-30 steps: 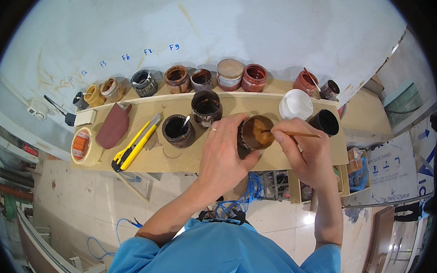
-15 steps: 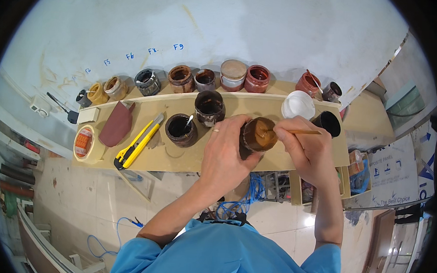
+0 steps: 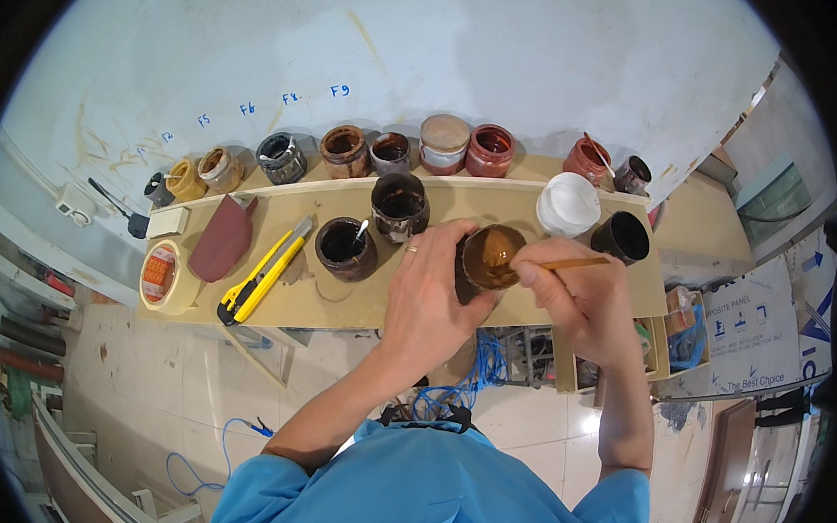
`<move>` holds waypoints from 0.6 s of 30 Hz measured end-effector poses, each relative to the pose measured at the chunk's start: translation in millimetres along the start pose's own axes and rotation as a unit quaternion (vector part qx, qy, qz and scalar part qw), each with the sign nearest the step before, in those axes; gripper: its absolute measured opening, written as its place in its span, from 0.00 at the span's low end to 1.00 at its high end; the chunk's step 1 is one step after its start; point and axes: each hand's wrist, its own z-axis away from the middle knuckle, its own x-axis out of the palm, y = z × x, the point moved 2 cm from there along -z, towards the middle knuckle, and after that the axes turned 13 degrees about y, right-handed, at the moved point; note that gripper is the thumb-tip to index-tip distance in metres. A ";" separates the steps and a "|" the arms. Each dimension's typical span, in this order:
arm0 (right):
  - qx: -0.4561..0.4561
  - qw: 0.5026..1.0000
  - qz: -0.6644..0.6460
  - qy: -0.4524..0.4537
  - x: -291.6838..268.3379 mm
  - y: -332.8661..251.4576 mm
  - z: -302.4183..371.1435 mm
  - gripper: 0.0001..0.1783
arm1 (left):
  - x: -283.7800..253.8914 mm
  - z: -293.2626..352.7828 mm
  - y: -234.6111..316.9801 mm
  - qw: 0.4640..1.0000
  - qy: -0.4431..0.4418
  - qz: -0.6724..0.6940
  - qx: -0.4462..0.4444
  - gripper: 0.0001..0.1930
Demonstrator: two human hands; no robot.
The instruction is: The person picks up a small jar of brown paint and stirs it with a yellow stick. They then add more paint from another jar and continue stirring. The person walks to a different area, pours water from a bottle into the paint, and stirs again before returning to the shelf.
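My left hand (image 3: 433, 295) is wrapped round a dark brown jar (image 3: 467, 281), its mouth tilted up toward me. Orange-brown paint (image 3: 497, 258) lies inside, with a wet shine on it. Between the thumb and fingers of my right hand (image 3: 582, 303) is a thin wooden stick (image 3: 577, 263); its lower end goes down into the jar, and the tip cannot be made out. Left of my left hand stand a dark jar (image 3: 346, 249) with a white stick (image 3: 361, 229) in it and a taller brown-stained jar (image 3: 400, 208).
A yellow utility knife (image 3: 265, 270), a maroon pad (image 3: 223, 240) and a tape roll (image 3: 172, 277) lie on the left of the bench. A white tub (image 3: 569, 205) and a black cup (image 3: 621, 237) stand at the right. Several paint jars (image 3: 346, 153) line the wall behind a raised strip.
My right hand and the stick have shifted slightly within the jar, and the paint's surface has changed shape. My left hand keeps its hold on the jar.
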 end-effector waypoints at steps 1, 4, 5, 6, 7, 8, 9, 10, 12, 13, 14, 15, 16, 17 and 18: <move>0.002 1.000 -0.009 -0.006 3.7 -0.5 0.9 0.08 | 0.1 0.2 0.3 1.000 0.001 0.000 0.000 0.35; 0.008 1.000 -0.014 0.015 9.9 5.4 -4.6 0.06 | 0.4 -0.4 0.7 1.000 -0.007 0.001 -0.010 0.36; 0.009 1.000 -0.014 0.026 10.9 7.4 -6.8 0.05 | 0.0 -0.5 0.6 1.000 -0.008 0.002 -0.012 0.36; -0.011 0.999 -0.001 0.035 9.6 7.4 -7.7 0.06 | 0.1 -0.3 0.4 1.000 -0.012 0.000 -0.016 0.36; -0.031 0.999 0.012 0.043 6.7 7.3 -9.0 0.06 | 0.5 -0.1 0.3 1.000 -0.013 -0.001 -0.018 0.36; -0.059 0.997 0.026 0.053 3.8 6.4 -10.0 0.07 | 0.6 -0.4 -0.4 1.000 -0.012 -0.001 -0.019 0.36; -0.040 0.998 0.023 0.033 1.1 4.8 -8.2 0.07 | 0.2 -0.5 -1.2 1.000 -0.008 0.001 -0.014 0.36; -0.026 0.999 0.022 0.018 -1.6 1.2 -4.3 0.07 | 0.0 -0.3 -1.6 1.000 -0.005 0.005 -0.009 0.36; 0.000 1.000 0.006 -0.008 -2.0 -2.5 -1.3 0.06 | 0.2 -0.2 -1.9 1.000 0.001 0.011 -0.002 0.35; 0.014 1.000 -0.010 -0.017 1.5 -3.3 -0.6 0.06 | 0.1 0.1 -1.8 1.000 0.002 0.014 0.000 0.35; 0.029 0.999 -0.022 -0.029 4.4 -3.7 0.0 0.05 | 0.0 0.2 -1.4 1.000 0.003 0.016 0.002 0.35; 0.022 1.000 -0.020 -0.006 6.5 -2.5 -2.4 0.05 | 0.3 0.0 -1.1 1.000 -0.001 0.014 -0.003 0.35; 0.016 1.000 -0.015 0.014 9.1 0.3 -6.1 0.05 | 0.3 -0.3 -1.0 1.000 -0.004 0.012 -0.007 0.35; 0.026 0.999 -0.002 0.019 9.8 2.6 -8.1 0.05 | 0.1 -0.4 -1.1 1.000 -0.007 0.010 -0.013 0.35; -0.001 0.999 0.007 0.031 7.5 2.5 -8.7 0.05 | 0.0 -0.3 -1.1 1.000 -0.009 0.007 -0.014 0.35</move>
